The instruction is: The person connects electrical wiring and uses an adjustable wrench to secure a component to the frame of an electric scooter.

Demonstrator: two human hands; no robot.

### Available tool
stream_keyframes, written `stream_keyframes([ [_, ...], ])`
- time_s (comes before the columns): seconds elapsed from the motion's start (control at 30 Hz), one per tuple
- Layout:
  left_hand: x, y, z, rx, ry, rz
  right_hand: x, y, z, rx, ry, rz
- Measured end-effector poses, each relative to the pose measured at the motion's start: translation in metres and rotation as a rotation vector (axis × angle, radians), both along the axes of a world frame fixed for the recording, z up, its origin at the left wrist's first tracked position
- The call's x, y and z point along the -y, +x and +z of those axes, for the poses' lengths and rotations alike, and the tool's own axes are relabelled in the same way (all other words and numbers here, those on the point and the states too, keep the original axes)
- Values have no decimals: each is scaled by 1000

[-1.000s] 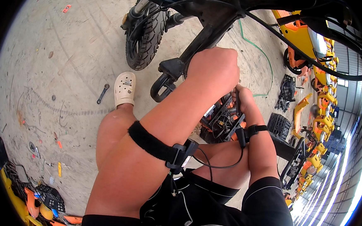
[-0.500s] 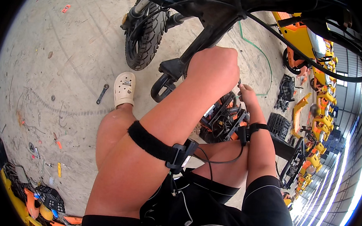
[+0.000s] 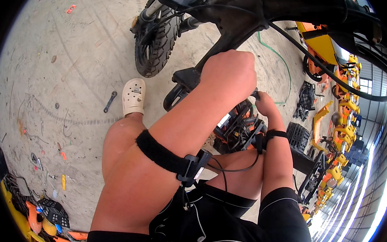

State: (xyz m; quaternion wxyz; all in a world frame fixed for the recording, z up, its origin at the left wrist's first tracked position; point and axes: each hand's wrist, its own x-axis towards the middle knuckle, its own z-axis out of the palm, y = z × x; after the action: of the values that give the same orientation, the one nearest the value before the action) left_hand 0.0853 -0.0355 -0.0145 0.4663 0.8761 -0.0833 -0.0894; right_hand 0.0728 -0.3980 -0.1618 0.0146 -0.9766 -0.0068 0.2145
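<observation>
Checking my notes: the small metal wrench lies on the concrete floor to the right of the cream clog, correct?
Not quite. In the head view, the small metal wrench lies on the concrete floor to the left of the cream clog, not the right.

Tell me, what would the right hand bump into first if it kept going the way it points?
Probably the black bike frame. The right hand points up and away, toward the left hand gripping that frame. Depth is hard to judge here.

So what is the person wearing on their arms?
Both arms are bare, with no sleeves or gloves. A wide black strap wraps the left forearm, with a small black clip box on it. A thinner black strap circles the right wrist. A thin black cable joins them.
</observation>
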Motion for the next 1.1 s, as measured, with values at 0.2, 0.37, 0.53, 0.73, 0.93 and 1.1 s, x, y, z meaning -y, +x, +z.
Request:
stream_keyframes([
  [0.2, 6, 3, -7, -6, -17, -13, 3, 4, -19, 34, -171, -24],
  [0.37, 9, 2, -10, 16, -23, 10, 4, 24, -32, 173, -345, 62],
  [0.53, -4, 1, -7, 22, 12, 0, -24, 62, -7, 181, -258, 314],
  [0.73, 8, 0, -17, 82, -24, -12, -41, 81, 12, 440, -208, 965],
  [0.93, 7, 0, -14, 48, -29, -18, -57, 70, 48, 354, -314, 674],
  [1.1, 7, 3, -9, 43, -11, -15, -47, 36, 39, -19, 60, -326],
])
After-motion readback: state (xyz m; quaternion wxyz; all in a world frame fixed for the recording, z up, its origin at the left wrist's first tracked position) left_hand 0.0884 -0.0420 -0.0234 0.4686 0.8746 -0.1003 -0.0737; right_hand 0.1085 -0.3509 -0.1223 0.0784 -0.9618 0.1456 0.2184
